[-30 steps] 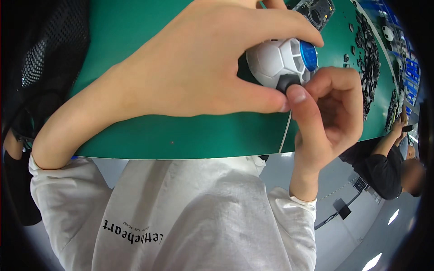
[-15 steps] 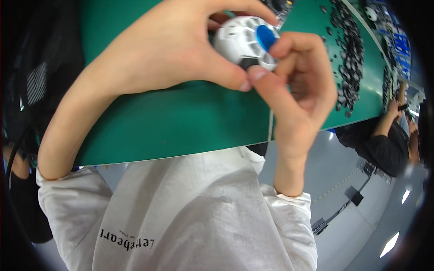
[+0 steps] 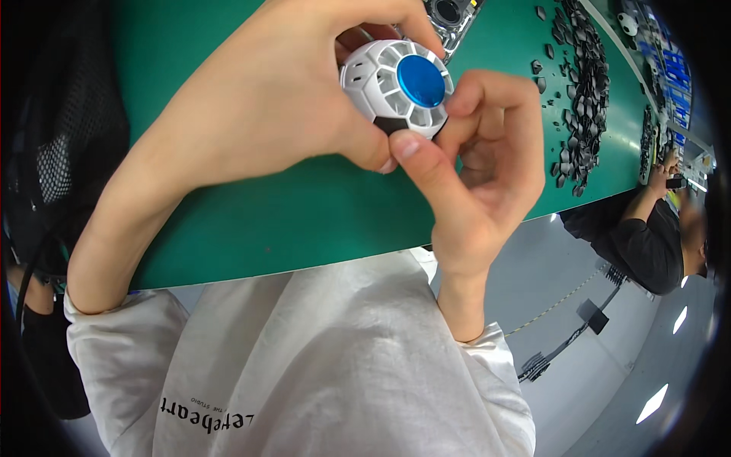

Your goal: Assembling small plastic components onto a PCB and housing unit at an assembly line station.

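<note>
Above the table's front part, my left hand [image 3: 282, 99] curls round a white ball-shaped plastic casing [image 3: 373, 80]. The casing has open slots, football-like panels and a shiny blue round disc [image 3: 421, 81] on its face. A black panel [image 3: 393, 125] sits at its lower edge, between my two thumbs. My right hand [image 3: 487, 164] grips the casing's right and lower rim, its thumb pressed beside the black panel and its bent index finger near the blue disc. My left fingertips are partly hidden behind the casing.
Small black pieces [image 3: 585, 99] lie in a long heap on the green table [image 3: 304, 221], to the right. A device with a round dark part [image 3: 448, 11] lies beyond my hands. A black mesh item [image 3: 57, 160] is at the left. A co-worker [image 3: 643, 236] sits at the right.
Both hands have shifted left and slightly nearer with the casing. The casing has turned so its blue disc faces up more fully. My grip looks much the same.
</note>
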The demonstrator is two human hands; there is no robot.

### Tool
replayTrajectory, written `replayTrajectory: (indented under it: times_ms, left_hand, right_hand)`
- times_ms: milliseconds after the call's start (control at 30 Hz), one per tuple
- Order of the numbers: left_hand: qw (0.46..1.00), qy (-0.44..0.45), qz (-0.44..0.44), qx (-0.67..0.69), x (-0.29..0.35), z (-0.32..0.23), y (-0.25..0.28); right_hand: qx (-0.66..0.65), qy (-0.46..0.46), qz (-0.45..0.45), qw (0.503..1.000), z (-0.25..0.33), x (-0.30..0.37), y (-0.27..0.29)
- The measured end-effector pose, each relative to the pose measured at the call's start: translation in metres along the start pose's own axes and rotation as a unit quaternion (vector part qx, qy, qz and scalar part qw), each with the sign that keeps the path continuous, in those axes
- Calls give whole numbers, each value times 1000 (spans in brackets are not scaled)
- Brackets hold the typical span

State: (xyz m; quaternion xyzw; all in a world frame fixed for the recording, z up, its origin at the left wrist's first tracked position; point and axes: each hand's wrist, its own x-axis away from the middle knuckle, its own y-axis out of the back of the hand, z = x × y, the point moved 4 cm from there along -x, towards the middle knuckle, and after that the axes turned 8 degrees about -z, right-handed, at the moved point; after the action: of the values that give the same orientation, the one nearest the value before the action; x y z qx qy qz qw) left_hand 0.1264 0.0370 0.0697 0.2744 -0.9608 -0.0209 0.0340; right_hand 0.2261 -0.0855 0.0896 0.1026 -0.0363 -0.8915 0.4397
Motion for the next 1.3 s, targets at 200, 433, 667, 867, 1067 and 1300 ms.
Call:
replayTrajectory:
  times_ms: [200,433,667,867,1067,1300]
  left_hand:
    - [988,-22,-46,-145,1,-8,4]
    - [982,-58,-32,-174,1,-17,10]
    - [936,-98,-85,-328,14,-28,-3]
    - [848,-275,-162,-422,-4,-30,-30]
    - [855,-310,-15,-416,-17,-26,-13]
    - [826,-255,-50,-501,-11,-27,-12]
  right_hand:
    - [-24,27,50,998,-15,-11,40]
    - [353,39,-178,918,-30,-35,236]
    - [455,17,-115,883,-41,-60,248]
    - [422,-13,-103,901,-41,-69,246]
    - [459,-2,-75,885,-34,-65,241]
    - [451,-1,-47,891,-35,-73,242]
